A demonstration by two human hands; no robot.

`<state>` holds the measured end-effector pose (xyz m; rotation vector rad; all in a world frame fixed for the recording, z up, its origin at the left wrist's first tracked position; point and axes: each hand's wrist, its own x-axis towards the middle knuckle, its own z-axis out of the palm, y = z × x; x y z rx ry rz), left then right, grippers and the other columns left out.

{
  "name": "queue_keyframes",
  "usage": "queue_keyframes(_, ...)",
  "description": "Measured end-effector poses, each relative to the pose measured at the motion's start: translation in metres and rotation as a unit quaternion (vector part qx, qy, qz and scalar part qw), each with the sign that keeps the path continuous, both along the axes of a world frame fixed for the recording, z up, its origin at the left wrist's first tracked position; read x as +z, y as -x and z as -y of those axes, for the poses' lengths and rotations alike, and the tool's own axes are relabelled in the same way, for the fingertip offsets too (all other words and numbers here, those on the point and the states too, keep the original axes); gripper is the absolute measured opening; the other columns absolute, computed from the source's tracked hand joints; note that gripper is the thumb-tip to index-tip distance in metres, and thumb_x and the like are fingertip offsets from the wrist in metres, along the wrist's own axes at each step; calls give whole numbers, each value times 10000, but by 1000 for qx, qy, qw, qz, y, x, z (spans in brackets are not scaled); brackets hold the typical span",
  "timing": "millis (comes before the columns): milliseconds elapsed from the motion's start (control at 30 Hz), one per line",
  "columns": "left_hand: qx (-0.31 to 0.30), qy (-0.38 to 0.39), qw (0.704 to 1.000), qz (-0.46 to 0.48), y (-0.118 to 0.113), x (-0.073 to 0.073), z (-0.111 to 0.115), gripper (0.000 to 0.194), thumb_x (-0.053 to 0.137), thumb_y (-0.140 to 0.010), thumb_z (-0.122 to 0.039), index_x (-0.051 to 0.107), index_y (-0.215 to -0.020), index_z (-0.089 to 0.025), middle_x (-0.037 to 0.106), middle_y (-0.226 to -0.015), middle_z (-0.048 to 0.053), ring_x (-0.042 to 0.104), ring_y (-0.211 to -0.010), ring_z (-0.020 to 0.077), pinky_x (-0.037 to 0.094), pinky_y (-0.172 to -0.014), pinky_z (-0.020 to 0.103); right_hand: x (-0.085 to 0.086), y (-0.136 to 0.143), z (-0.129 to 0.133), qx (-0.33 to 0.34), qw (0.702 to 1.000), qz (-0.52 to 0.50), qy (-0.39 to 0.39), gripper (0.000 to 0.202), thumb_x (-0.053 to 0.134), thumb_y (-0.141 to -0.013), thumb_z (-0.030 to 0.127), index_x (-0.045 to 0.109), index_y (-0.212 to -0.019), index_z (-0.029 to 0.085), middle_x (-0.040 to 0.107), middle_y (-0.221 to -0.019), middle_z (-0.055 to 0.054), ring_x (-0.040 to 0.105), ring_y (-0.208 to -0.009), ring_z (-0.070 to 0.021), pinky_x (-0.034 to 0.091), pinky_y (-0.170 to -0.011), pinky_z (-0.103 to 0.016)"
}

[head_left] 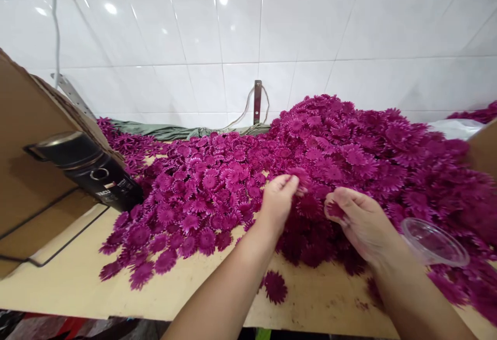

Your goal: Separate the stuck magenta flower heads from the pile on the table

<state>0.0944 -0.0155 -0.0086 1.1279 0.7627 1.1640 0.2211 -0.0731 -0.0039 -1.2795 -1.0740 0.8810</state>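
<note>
My left hand (276,201) is closed, with thumb and fingers pinching a magenta artificial flower head (298,178) by its edge. To its right, my right hand (359,218) is closed too, its fingertips pressed together around a small dark magenta flower piece (334,209), partly hidden by the fingers. Both hands hover in front of a tall heap of magenta flower heads (341,148). A lower, spread-out pile of similar flower heads (209,179) lies to the left. One loose flower head (275,286) rests on the table below my left wrist.
A clear plastic tub (435,241) sits among flowers beside my right forearm. At left, a black bottle (89,166) leans near a cardboard box (34,164) and black wire frame (73,234). Behind the cardboard-covered tabletop (155,304) are green cloth (163,130) and a tiled wall (194,29).
</note>
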Motion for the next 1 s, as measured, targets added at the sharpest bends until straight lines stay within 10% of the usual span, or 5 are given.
queue_keyframes(100, 71, 12, 997, -2, 5, -3, -13, 68, 536, -735, -210, 569, -737, -151, 581, -648, -14, 523, -576, 85, 436, -636, 226, 1, -11, 3, -51, 998, 37, -9, 458, 659, -581, 587, 424, -488, 204, 350, -461, 46, 302, -431, -82, 263, -369, -216)
queue_keyframes(300, 68, -183, 956, -220, -4, -1, -23, 465, 568, -626, -33, 586, -1076, -150, 574, -1126, 119, 557, -983, 199, 443, -867, 318, 10, -21, -18, -98, 984, 143, -43, 351, 712, -548, 426, 601, -788, 197, 557, -633, -7, 510, -559, -137, 451, -508, -269)
queue_keyframes(467, 111, -285, 887, -346, 27, 6, -34, 283, 461, -747, -84, 675, -899, -187, 667, -944, 62, 604, -897, 194, 445, -878, 320, 11, -24, -24, -144, 940, 294, -100, 318, 575, -680, 329, 612, -960, 182, 603, -996, -115, 589, -831, -213, 492, -741, -378)
queue_keyframes(700, 38, -313, 653, -689, 72, -20, -40, 249, 494, -777, -171, 662, -961, -181, 648, -977, 93, 568, -935, 247, 443, -832, 374, 5, -19, -9, -146, 853, 462, -195, 149, 501, -771, 289, 625, -782, 206, 657, -837, -67, 599, -805, -215, 478, -754, -393)
queue_keyframes(1000, 70, -310, 654, -687, 73, -30, -57, 185, 480, -791, -214, 655, -844, -182, 658, -891, 72, 593, -865, 239, 448, -774, 358, 6, -12, 5, -97, 833, 501, -215, 161, 485, -805, 284, 620, -784, 199, 662, -833, -71, 603, -809, -213, 483, -746, -377)
